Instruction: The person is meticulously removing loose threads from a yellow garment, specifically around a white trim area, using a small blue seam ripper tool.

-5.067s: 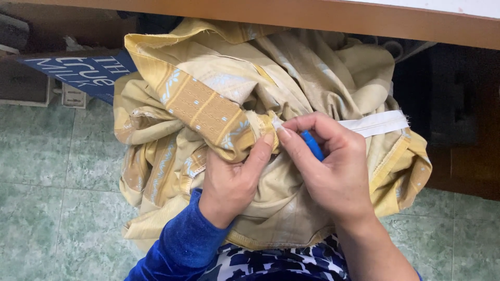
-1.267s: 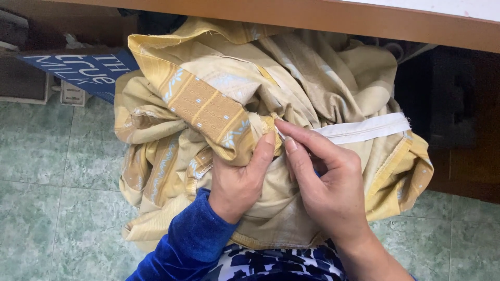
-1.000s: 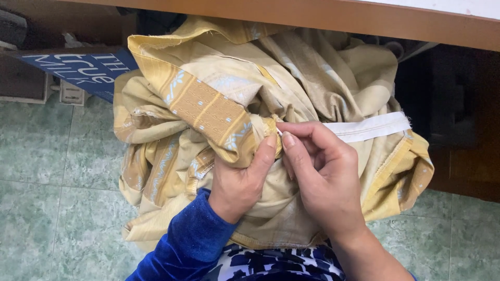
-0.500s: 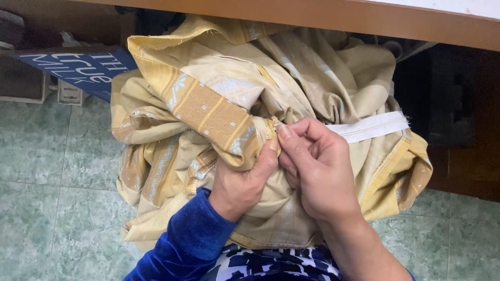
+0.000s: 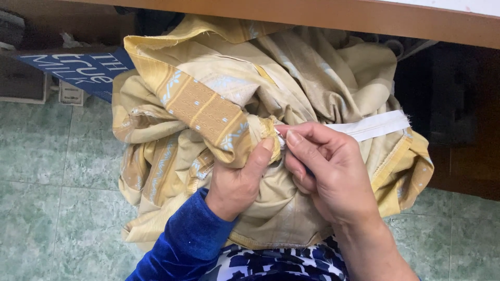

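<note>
A bundle of yellow and beige patterned fabric point(image 5: 219, 104) lies in my lap, with a white tape strip point(image 5: 372, 125) sewn along one edge. My left hand point(image 5: 239, 179), in a blue velvet sleeve, pinches a folded edge of the fabric with thumb up. My right hand point(image 5: 328, 171) meets it from the right, thumb and forefinger pinched at the same spot where the white strip begins. A small metal glint shows between the fingertips; what it is I cannot tell.
A wooden table edge point(image 5: 333, 18) runs across the top, above the fabric. A blue printed sheet point(image 5: 78, 70) lies at the upper left. Green marbled floor tiles point(image 5: 57, 198) show to the left and lower right. Dark space point(image 5: 453, 93) sits under the table at right.
Five seconds ago my right hand held a blue tool at the seam; it is hidden or gone now. Over the last second the right fingers curled tighter and closed in on the seam.
</note>
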